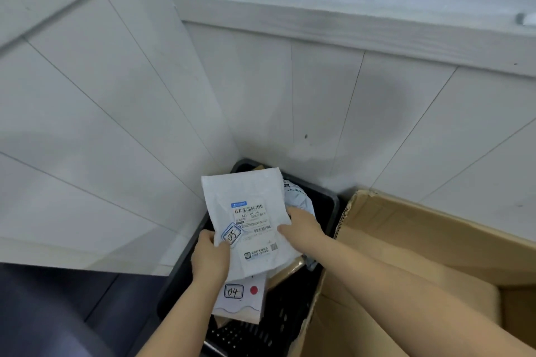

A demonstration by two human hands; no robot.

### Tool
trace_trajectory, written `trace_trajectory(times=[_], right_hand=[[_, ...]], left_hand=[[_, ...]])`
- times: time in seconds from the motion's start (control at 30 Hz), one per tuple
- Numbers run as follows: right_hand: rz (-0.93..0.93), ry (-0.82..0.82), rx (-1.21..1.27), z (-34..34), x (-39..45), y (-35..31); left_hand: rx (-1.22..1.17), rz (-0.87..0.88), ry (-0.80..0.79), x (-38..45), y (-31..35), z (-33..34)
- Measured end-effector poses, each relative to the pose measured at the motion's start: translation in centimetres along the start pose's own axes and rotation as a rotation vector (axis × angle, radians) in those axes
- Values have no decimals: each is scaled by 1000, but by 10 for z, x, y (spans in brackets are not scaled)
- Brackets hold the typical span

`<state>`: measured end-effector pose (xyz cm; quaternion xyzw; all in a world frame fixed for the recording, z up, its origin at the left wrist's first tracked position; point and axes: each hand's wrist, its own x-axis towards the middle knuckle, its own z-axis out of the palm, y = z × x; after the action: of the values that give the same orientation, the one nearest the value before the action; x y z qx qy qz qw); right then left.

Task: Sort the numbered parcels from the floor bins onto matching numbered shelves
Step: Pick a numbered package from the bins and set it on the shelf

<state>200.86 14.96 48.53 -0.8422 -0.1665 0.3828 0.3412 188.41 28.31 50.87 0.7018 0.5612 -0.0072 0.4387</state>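
White wall panels (116,101) fill the view from 9 o'clock round to 3 o'clock, meeting in a corner above the work. At 4 o'clock an open cardboard box (406,240) stands touching the right side of the black floor bin (327,206), which sits in the corner at 6 o'clock.

Held over the bin is the white mailer (249,220), label up, with a tag reading 05 near its lower left edge. It looks light, thin and floppy, with a slick plastic skin, so pinching 2 opposite edges should stop it sagging or sliding. The left hand (210,258) has its grip clamped on the lower left edge beside the 05 tag; the right hand (301,226) is clamped on the right edge at 3 o'clock of the mailer.

Under it lies a flat parcel marked 04 (240,295) with a red dot, at 6 o'clock in the bin. A crumpled grey bag (298,197) pokes out at the mailer's 2 o'clock, just behind the right hand, and a brown packet (287,269) shows beneath. The box flap crowds the right forearm; no shelves are in view.
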Motion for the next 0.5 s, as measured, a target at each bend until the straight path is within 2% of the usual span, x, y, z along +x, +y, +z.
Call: trace_trajectory(times=[0.23, 0.5], right_hand=[[-2, 40, -63, -52, -86, -27], [-91, 137, -86, -99, -195, -73]], left_hand=[[-151, -15, -26, -68, 28, -32], [-130, 97, -59, -167, 70, -90]])
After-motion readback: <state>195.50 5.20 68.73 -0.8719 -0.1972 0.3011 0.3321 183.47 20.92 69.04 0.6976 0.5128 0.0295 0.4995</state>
